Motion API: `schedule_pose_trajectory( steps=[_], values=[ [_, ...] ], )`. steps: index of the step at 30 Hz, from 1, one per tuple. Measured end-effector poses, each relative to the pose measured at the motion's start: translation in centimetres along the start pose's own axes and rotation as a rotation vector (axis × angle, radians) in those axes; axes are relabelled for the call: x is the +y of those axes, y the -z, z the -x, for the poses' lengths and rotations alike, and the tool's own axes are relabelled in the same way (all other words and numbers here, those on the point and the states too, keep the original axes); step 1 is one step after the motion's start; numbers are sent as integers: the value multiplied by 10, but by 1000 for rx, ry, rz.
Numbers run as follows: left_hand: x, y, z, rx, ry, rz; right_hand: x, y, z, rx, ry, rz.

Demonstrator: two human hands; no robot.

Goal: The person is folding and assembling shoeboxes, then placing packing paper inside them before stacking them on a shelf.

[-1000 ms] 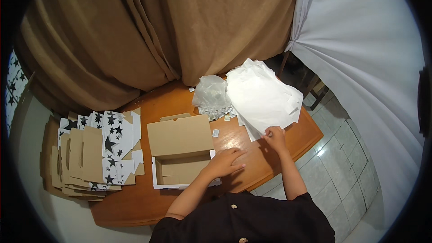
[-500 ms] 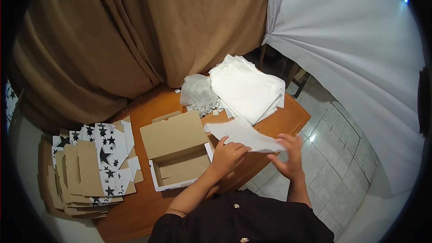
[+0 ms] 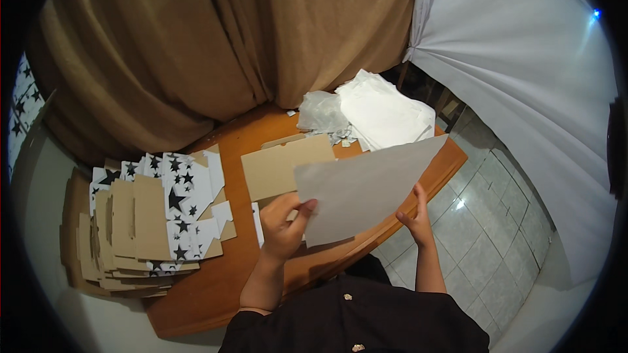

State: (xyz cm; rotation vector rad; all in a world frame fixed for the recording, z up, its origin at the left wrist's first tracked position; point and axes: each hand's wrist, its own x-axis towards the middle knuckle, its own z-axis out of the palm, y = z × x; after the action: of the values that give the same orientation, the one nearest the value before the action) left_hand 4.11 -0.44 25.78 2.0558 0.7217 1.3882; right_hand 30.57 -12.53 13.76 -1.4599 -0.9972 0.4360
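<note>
The pale sheet (image 3: 366, 189) was held above the table (image 3: 196, 307), its left edge pinched at eight o'clock in the left hand (image 3: 282, 227); the right hand (image 3: 418, 221), at four o'clock, was spread, contact unclear. Creasing was best avoided by light, even support.
</note>
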Motion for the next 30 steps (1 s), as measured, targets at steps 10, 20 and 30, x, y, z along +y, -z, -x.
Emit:
schedule_pose_trajectory(
  steps=[10,20,30],
  values=[
    [-115,47,5,221,270,-215,23,-88,11,-276,-44,28],
    [-212,35,31,224,562,-543,58,-140,1,-53,34,439],
    [-204,2,28,205,165,-710,60,-154,-5,-8,-8,611]
  ],
)
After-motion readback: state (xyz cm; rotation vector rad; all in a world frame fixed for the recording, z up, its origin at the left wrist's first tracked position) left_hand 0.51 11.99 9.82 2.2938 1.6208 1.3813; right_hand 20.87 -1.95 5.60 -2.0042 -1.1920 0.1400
